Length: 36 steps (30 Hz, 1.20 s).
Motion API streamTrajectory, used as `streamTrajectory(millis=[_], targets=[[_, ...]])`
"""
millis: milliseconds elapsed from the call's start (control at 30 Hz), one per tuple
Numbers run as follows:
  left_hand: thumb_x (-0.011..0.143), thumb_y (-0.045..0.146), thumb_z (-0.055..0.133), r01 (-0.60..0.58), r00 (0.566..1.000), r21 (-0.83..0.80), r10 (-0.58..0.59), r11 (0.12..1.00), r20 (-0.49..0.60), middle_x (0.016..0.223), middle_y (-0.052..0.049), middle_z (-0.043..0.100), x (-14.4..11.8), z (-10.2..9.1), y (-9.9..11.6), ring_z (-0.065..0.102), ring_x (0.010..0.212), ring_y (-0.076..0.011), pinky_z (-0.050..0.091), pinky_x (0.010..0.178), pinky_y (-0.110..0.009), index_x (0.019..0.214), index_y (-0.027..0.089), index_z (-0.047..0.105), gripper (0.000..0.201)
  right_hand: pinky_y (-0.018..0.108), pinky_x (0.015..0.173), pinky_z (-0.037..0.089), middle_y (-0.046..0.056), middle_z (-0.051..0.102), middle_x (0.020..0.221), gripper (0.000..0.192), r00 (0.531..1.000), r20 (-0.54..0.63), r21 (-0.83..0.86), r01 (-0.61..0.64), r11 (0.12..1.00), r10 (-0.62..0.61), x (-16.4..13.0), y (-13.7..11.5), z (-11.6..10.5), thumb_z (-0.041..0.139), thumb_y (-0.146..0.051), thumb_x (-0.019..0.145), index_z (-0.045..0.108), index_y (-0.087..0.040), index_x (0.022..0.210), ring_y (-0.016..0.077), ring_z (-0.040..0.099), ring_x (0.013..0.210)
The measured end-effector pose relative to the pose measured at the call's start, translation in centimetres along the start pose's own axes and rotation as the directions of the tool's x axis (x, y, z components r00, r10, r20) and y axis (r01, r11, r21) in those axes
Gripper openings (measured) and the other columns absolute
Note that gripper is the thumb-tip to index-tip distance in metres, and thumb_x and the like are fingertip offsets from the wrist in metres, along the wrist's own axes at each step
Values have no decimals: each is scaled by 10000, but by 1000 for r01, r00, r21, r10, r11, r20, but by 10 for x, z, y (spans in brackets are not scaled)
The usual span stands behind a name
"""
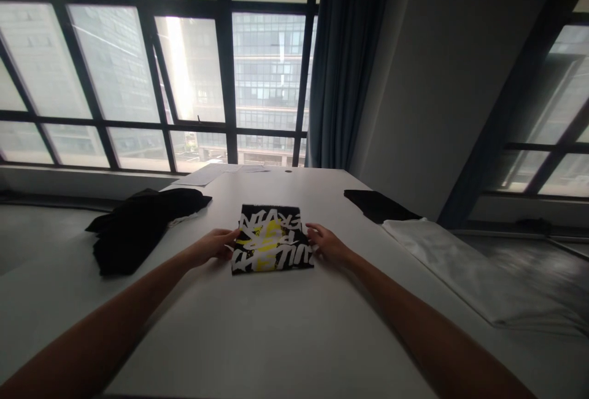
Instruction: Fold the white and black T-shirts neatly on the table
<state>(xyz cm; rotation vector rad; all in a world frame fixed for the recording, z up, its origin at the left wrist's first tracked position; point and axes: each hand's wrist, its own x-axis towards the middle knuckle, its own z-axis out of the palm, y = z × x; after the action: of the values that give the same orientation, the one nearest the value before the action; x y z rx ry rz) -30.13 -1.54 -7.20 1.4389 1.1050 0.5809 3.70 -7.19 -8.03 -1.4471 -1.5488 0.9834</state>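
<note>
A folded black garment (271, 242), apparently a T-shirt, lies flat on the white table, with bold white lettering and yellow patches printed on it. At its left edge is my left hand (215, 247), its fingers closed on the border of the cloth. My right hand (326, 244) is at the opposite edge, fingers apart and the tips against or very close to the fabric. Parts of the fingers on both hands are hidden at the edges of the cloth.
Rumpled black cloth (133, 227) lies to the left on the white table (267, 337). Folded black fabric (380, 204) and a white cloth or bag (478, 276) are on the right. Paper sheets (205, 175) rest at the far end, before windows and a blue curtain (343, 67).
</note>
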Motion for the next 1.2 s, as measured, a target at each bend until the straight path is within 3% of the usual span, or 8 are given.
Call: streamTrajectory(millis=[167,433,533,600,700,800,967,1200], targets=[[531,403,893,48,993,89,-38,995,-111,737,-52,719,-8,17,11,597,566,-137,460,527,-242,1298,73,546,904,303,864,536,116,647,1231,471,994,33,-141,105,985,-101,1,3,6,665,-220,823,602,-138,1281,193,658,967],[629,396,831,136,988,390,-93,911,-127,727,-28,717,-19,22,21,659,595,-206,529,571,-310,1476,157,387,986,297,881,509,97,673,1203,478,993,6,-433,107,895,-116,-3,-5,11,632,-157,772,648,-141,1250,195,662,927],[734,493,730,47,973,702,127,711,-194,763,-41,721,-24,26,21,676,721,-245,534,643,-337,1336,210,571,683,338,979,449,124,621,1278,459,978,-13,-646,151,749,-208,-12,-14,20,562,-157,816,634,-135,1268,237,607,1080],[841,540,597,-60,885,851,423,521,-196,932,-85,730,-23,34,19,660,910,-283,531,758,-380,1242,214,641,518,382,1061,374,127,541,1380,462,947,-21,-738,202,644,-320,-17,-20,29,482,-196,883,582,-151,1332,260,508,1233],[961,508,396,-339,748,893,660,296,65,1338,-127,593,-11,46,8,502,1250,-302,415,1034,-455,1329,182,577,524,428,1155,234,96,378,1522,514,913,101,-755,329,567,-395,-20,-23,42,409,-338,960,447,-184,1449,260,325,1395],[992,521,302,-487,785,832,550,266,284,1536,-96,378,8,51,-12,284,1432,-276,214,1178,-468,1466,178,419,597,468,1186,135,74,265,1576,575,922,273,-711,385,588,-273,-19,-15,50,324,-457,994,345,-196,1506,256,203,1456],[985,592,234,-435,860,835,430,338,274,1582,-93,267,22,50,-29,170,1474,-272,136,1198,-467,1515,177,323,678,489,1192,96,55,214,1590,604,928,333,-689,361,628,-168,-16,-6,49,265,-509,1003,296,-208,1526,249,148,1473],[985,592,210,-420,860,841,446,340,249,1497,-84,443,0,57,-12,374,1388,-272,286,1137,-446,1426,210,483,644,400,1142,276,66,469,1465,510,887,341,-622,460,634,-310,-18,-16,36,332,-469,993,529,-218,1390,230,402,1357]])
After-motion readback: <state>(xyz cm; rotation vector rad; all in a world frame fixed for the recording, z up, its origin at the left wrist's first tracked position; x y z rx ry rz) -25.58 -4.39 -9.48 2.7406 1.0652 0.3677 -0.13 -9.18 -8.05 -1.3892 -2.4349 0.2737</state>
